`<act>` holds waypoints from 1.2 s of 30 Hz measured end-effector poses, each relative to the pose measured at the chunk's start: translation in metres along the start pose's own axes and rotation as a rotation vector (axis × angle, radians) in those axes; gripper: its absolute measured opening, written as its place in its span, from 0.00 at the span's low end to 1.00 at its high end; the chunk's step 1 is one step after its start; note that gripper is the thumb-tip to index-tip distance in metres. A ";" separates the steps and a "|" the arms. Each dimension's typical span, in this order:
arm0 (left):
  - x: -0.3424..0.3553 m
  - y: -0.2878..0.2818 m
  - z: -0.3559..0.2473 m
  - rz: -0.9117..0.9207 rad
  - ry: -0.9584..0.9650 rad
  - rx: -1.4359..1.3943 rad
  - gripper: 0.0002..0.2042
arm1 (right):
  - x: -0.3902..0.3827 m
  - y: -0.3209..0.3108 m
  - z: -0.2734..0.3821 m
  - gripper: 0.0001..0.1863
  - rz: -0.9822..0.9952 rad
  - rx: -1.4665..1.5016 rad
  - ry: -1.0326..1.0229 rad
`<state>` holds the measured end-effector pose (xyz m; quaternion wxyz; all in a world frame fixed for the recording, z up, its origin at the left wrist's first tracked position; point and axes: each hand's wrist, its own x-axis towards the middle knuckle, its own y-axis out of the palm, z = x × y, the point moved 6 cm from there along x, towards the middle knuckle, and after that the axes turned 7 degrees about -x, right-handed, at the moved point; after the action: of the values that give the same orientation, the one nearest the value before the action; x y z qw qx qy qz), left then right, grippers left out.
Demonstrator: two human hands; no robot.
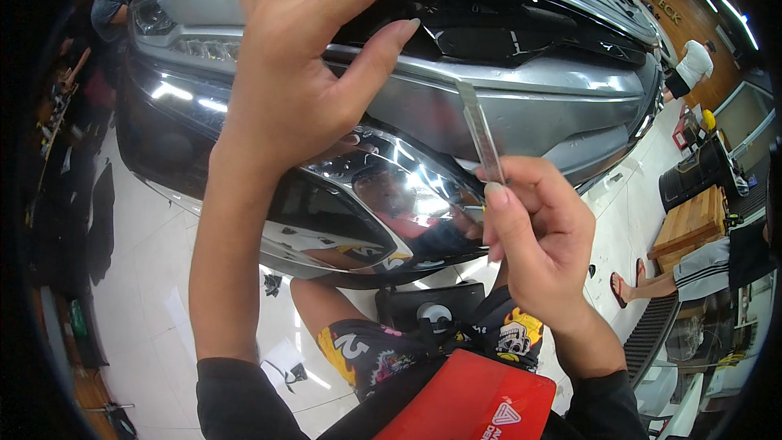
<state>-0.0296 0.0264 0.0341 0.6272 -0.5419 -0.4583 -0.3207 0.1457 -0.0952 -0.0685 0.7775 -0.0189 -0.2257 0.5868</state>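
My right hand (542, 236) pinches a slim snap-off knife (481, 134) between thumb and fingers, its long silver blade pointing up and away. Most of its handle is hidden in the palm. Raised at the left, my left hand (301, 73) has thumb and forefinger apart, with nothing visible between them. Both hands are in front of a car's front end (521, 106), with grey body panels and a glossy black strip (497, 33). Below them is a shiny chrome-like trim piece (399, 179) that mirrors the surroundings. Whether my left fingers touch the car cannot be made out.
A headlight (163, 20) lies left of my left hand. A red flat pouch (481, 399) rests at my lap. Dark scraps (297, 373) litter the tiled floor. At right are a wooden box (692, 224), a person in sandals (700, 269) and another in white (696, 65).
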 end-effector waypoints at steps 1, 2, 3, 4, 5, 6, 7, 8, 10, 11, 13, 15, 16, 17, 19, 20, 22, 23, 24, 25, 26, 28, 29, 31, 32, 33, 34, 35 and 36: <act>-0.002 0.001 0.005 0.014 0.003 0.033 0.15 | 0.003 -0.004 0.009 0.09 -0.063 -0.177 -0.206; -0.004 0.002 0.008 0.028 0.003 0.061 0.15 | 0.010 -0.009 0.017 0.10 -0.125 -0.356 -0.406; -0.003 0.002 0.004 0.017 0.000 0.031 0.15 | 0.014 -0.014 0.024 0.11 -0.189 -0.537 -0.606; -0.001 0.000 -0.001 0.011 -0.005 0.009 0.15 | 0.022 -0.018 0.030 0.14 -0.210 -0.690 -0.744; 0.000 -0.002 -0.003 -0.003 -0.008 -0.012 0.15 | 0.028 -0.026 0.036 0.16 -0.239 -0.866 -0.799; 0.000 -0.002 -0.003 -0.004 0.001 0.005 0.15 | 0.033 -0.030 0.051 0.16 -0.164 -0.980 -0.817; 0.002 0.001 -0.007 0.010 -0.002 0.089 0.15 | 0.037 -0.037 0.061 0.17 -0.170 -1.098 -0.888; 0.003 0.005 -0.013 0.024 -0.011 0.174 0.15 | 0.041 -0.040 0.070 0.17 -0.152 -1.160 -0.912; 0.000 0.005 -0.012 0.011 -0.006 0.164 0.15 | 0.046 -0.043 0.078 0.17 -0.096 -1.153 -0.881; -0.003 0.002 -0.004 -0.017 0.009 0.071 0.15 | 0.046 -0.044 0.079 0.17 -0.059 -1.083 -0.827; -0.005 0.003 -0.004 -0.024 0.002 0.075 0.15 | 0.044 -0.047 0.065 0.16 0.050 -0.704 -0.538; 0.000 0.011 -0.016 0.032 -0.036 0.280 0.15 | 0.027 -0.034 0.028 0.15 0.165 -0.064 -0.071; -0.003 0.008 -0.010 -0.017 -0.017 0.186 0.14 | 0.021 -0.021 0.024 0.14 0.263 0.128 0.133; -0.007 0.005 0.003 -0.063 0.004 0.096 0.14 | 0.013 -0.006 0.022 0.14 0.361 0.323 0.335; -0.005 0.006 0.003 -0.071 0.007 0.078 0.14 | 0.006 0.023 0.028 0.15 0.372 0.505 0.318; 0.000 0.008 -0.009 -0.023 -0.009 0.158 0.14 | 0.007 0.032 0.023 0.15 0.345 0.559 0.267; 0.002 0.010 -0.009 0.004 0.004 0.136 0.14 | 0.013 0.047 0.022 0.15 0.286 0.604 0.266; -0.003 0.008 0.006 -0.014 0.028 0.041 0.14 | 0.017 0.053 0.021 0.15 0.269 0.628 0.267; -0.007 0.006 0.014 -0.033 0.051 -0.055 0.14 | 0.021 0.056 0.021 0.14 0.283 0.633 0.269; -0.006 0.008 0.007 0.001 0.018 0.061 0.14 | 0.024 0.059 0.018 0.14 0.285 0.624 0.273; 0.000 0.009 -0.009 0.031 -0.011 0.172 0.14 | 0.027 0.059 0.015 0.14 0.283 0.610 0.275; 0.003 0.010 -0.018 0.063 -0.042 0.286 0.14 | 0.028 0.060 0.014 0.14 0.282 0.575 0.281; 0.003 0.010 -0.017 0.065 -0.043 0.287 0.15 | 0.027 0.061 0.015 0.14 0.285 0.555 0.286; 0.003 0.009 -0.017 0.070 -0.046 0.295 0.15 | 0.027 0.063 0.016 0.14 0.298 0.525 0.293; 0.002 0.009 -0.018 0.071 -0.047 0.302 0.15 | 0.027 0.063 0.017 0.14 0.309 0.516 0.296; 0.002 0.009 -0.018 0.073 -0.049 0.309 0.15 | 0.028 0.063 0.018 0.14 0.321 0.508 0.300; 0.002 0.010 -0.019 0.078 -0.048 0.308 0.15 | 0.029 0.062 0.018 0.14 0.321 0.501 0.302; 0.003 0.010 -0.020 0.083 -0.046 0.308 0.15 | 0.030 0.062 0.017 0.14 0.322 0.495 0.305; 0.003 0.011 -0.021 0.088 -0.045 0.307 0.15 | 0.031 0.061 0.016 0.14 0.323 0.489 0.308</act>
<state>-0.0137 0.0091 0.0323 0.7058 -0.4661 -0.4917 -0.2070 0.0905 -0.0518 -0.0619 0.6808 0.0446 0.0480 0.7296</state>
